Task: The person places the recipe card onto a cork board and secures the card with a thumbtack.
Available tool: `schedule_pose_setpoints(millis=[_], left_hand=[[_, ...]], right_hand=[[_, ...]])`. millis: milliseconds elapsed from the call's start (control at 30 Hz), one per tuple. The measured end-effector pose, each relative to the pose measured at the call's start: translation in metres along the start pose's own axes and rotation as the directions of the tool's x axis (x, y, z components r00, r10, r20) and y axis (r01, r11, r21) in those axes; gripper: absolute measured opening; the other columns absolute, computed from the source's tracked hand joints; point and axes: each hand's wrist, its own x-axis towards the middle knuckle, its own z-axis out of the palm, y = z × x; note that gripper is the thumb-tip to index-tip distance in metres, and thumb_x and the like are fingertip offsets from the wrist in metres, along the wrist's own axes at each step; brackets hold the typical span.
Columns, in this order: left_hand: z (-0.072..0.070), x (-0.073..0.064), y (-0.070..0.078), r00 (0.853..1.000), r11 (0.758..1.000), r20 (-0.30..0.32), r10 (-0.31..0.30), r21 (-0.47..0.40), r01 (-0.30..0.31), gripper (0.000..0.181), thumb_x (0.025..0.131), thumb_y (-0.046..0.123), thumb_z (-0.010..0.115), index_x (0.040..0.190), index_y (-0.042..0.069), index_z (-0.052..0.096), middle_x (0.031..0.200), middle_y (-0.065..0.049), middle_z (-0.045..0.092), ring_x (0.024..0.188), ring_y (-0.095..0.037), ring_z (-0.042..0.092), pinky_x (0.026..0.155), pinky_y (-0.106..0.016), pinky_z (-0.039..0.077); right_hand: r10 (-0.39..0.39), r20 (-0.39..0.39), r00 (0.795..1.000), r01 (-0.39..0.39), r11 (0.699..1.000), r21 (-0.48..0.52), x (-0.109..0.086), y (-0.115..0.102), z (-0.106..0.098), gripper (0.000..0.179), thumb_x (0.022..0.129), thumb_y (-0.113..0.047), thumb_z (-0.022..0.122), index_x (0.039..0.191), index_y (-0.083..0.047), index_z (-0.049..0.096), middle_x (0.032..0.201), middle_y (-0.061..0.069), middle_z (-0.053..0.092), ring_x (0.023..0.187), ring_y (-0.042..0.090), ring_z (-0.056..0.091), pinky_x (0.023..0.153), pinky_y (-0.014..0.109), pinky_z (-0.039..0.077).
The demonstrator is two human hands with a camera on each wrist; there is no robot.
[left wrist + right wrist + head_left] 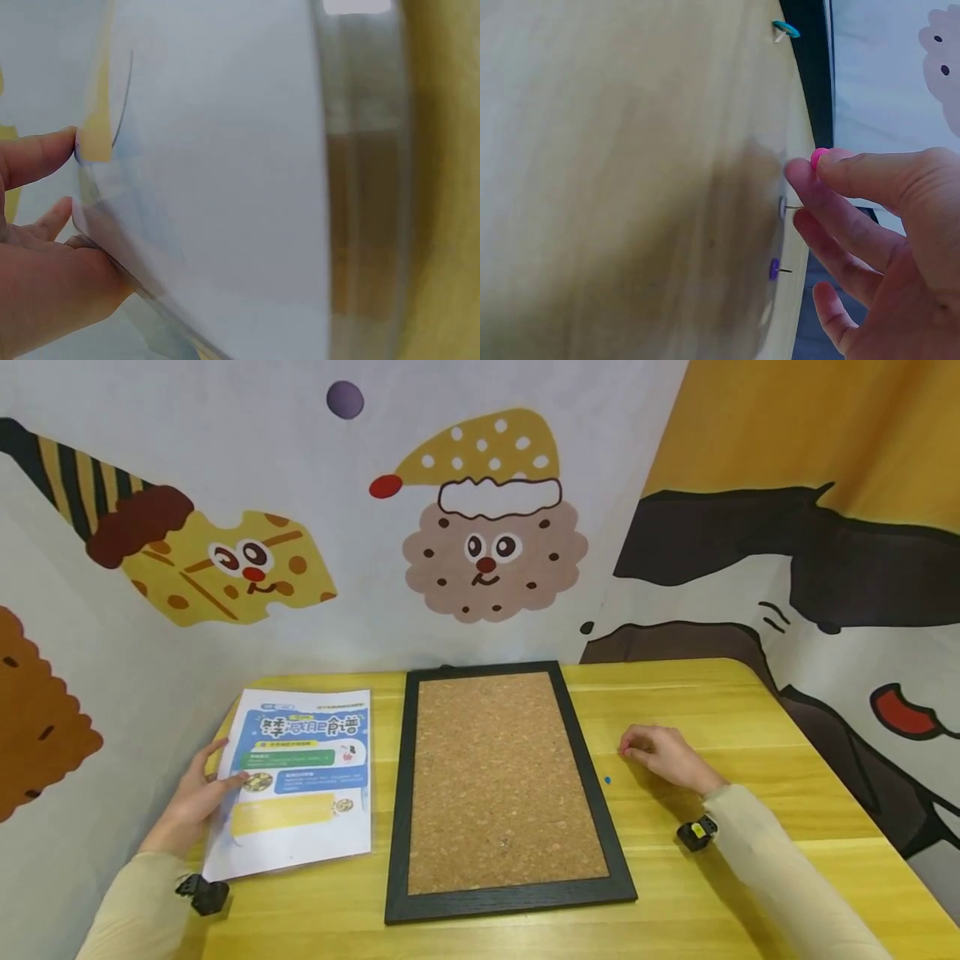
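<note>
At the left of the head view, my left hand (191,797) holds the left edge of a printed, clear-covered sheet (307,822), thumb on its front. The sheet's blue design carries Chinese lettering and small food pictures. In the left wrist view, the sheet (225,187) bends away from the fingers. My right hand (671,758), right of the cork board, pinches a pink thumbtack (820,156) between thumb and index finger. A blue-green thumbtack (786,30), a pale one (783,207) and a purple one (774,268) lie points up on the table.
Between the hands lies a cork board (502,777) in a black frame (510,906). It rests on a yellow wood-grain table (675,877). Behind stands a wall covering (300,468) with cartoon food figures.
</note>
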Motion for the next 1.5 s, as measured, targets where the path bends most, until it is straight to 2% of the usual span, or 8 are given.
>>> schedule_pose_setpoints(millis=[200,600,800,967,1067,1200,1333,1500], left_hand=[[-0.006,-0.004,0.003,0.998,0.997,0.022,0.061,-0.048,-0.06,0.082,0.098,0.014,0.054,0.156,0.017,-0.004,0.134,-0.035,0.031,0.08,-0.007,0.055,0.067,-0.025,0.048],[-0.021,-0.005,0.017,0.998,0.992,-0.003,0.065,-0.104,-0.065,0.079,0.1,0.019,0.052,0.155,0.036,-0.002,0.121,-0.025,0.037,0.074,-0.006,0.057,0.064,-0.026,0.049],[-0.022,0.009,0.006,0.998,0.985,0.006,0.056,-0.163,-0.054,0.08,0.098,0.025,0.058,0.152,0.047,0.004,0.117,-0.018,0.041,0.076,-0.009,0.06,0.064,-0.028,0.051],[-0.015,0.028,-0.01,0.991,0.955,0.031,0.127,-0.274,-0.113,0.077,0.096,0.024,0.061,0.151,0.047,0.013,0.103,0.002,0.051,0.077,-0.007,0.063,0.065,-0.025,0.052],[-0.005,0.024,-0.003,0.987,0.953,0.044,0.158,-0.268,-0.14,0.076,0.098,0.021,0.057,0.153,0.042,0.009,0.108,-0.005,0.051,0.078,-0.006,0.062,0.066,-0.025,0.051],[0.009,0.011,0.017,0.99,0.958,0.029,0.14,-0.257,-0.128,0.074,0.1,0.015,0.053,0.155,0.035,0.007,0.114,-0.014,0.047,0.078,-0.005,0.06,0.066,-0.025,0.05],[0.021,0.001,0.032,0.988,0.956,0.051,0.143,-0.264,-0.125,0.072,0.101,0.013,0.05,0.156,0.03,0.006,0.109,-0.009,0.05,0.078,-0.005,0.06,0.066,-0.025,0.049],[0.034,-0.005,0.042,0.981,0.966,0.12,0.153,-0.229,-0.123,0.072,0.103,0.017,0.047,0.156,0.029,0.0,0.12,-0.017,0.045,0.082,-0.004,0.059,0.07,-0.026,0.05]], right_hand=[[0.03,0.004,1.0,-0.03,0.998,0.057,0.005,-0.004,-0.002,0.009,0.09,0.0,0.065,0.091,-0.008,0.068,0.09,0.003,0.069,0.085,0.02,0.065,0.076,0.041,0.051],[0.062,-0.054,0.997,-0.057,0.993,0.105,0.016,-0.012,-0.001,0.011,0.091,0.0,0.065,0.102,-0.001,0.067,0.094,0.007,0.07,0.089,0.026,0.065,0.073,0.04,0.052],[0.093,-0.072,0.993,-0.081,0.985,0.152,0.021,-0.017,-0.001,0.012,0.093,-0.002,0.062,0.104,0.0,0.067,0.094,0.01,0.069,0.089,0.027,0.064,0.068,0.035,0.053],[0.13,-0.086,0.988,-0.113,0.978,0.176,0.026,-0.021,-0.001,0.016,0.094,-0.006,0.062,0.108,0.0,0.067,0.095,0.01,0.07,0.092,0.03,0.064,0.063,0.033,0.052],[0.134,-0.09,0.987,-0.117,0.977,0.176,0.031,-0.024,-0.002,0.018,0.095,-0.005,0.061,0.11,0.001,0.068,0.097,0.011,0.07,0.095,0.032,0.063,0.072,0.041,0.052],[0.126,-0.1,0.987,-0.11,0.982,0.157,0.039,-0.027,-0.002,0.016,0.094,-0.004,0.062,0.107,0.002,0.069,0.097,0.009,0.07,0.094,0.03,0.063,0.084,0.049,0.048],[0.118,-0.111,0.987,-0.098,0.981,0.166,0.047,-0.029,0.001,0.014,0.093,-0.004,0.063,0.104,0.003,0.069,0.096,0.01,0.07,0.089,0.027,0.064,0.082,0.046,0.049],[0.145,-0.11,0.983,-0.12,0.971,0.206,0.055,-0.031,0.003,0.016,0.093,-0.005,0.064,0.105,0.004,0.068,0.097,0.011,0.069,0.091,0.026,0.063,0.08,0.044,0.051]])
